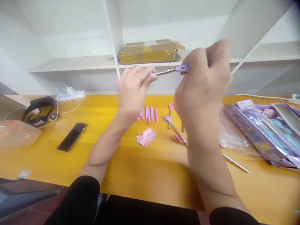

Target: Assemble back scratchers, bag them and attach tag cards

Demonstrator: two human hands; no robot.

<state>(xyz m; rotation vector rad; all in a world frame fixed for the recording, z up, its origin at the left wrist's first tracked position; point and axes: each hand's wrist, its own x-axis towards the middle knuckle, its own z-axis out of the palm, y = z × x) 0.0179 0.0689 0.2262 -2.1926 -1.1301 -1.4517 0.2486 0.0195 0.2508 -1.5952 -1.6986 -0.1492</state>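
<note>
Both hands are raised above the yellow table (145, 168). My left hand (133, 90) is closed around one end of a thin metal rod (165, 71). My right hand (203, 84) is closed on the other end, where a small purple claw head (182, 67) sticks out from its fingers. Below them on the table lie several pink and purple sleeves (148, 113), a few more claw-headed rods (173, 126), and a small stack of pink labels (145, 137).
A black phone (72, 136) and black headphones (37, 110) lie at the left, with a white power strip (70, 93) behind. Purple printed packs (264, 131) lie in clear plastic at the right. A brown parcel (148, 51) sits on the white shelf.
</note>
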